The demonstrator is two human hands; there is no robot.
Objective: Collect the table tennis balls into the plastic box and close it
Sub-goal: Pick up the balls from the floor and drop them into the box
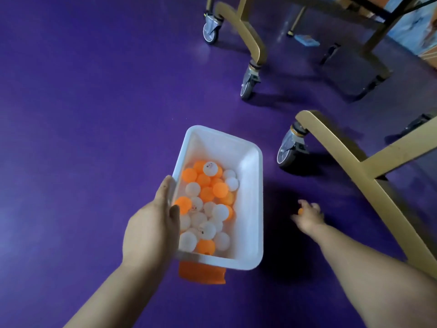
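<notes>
A white plastic box without a lid is held above the purple floor. Several orange and white table tennis balls fill its near half. My left hand grips the box's left wall, thumb over the rim. An orange clip or handle hangs below the box's near end. To the right of the box, my right hand is low by the floor and blurred, fingers curled round an orange ball that shows only at its left edge.
Gold metal legs of a table tennis table with grey caster wheels stand right of my right hand. More legs and wheels stand farther back. A small blue object lies under the table. Purple floor spreads to the left.
</notes>
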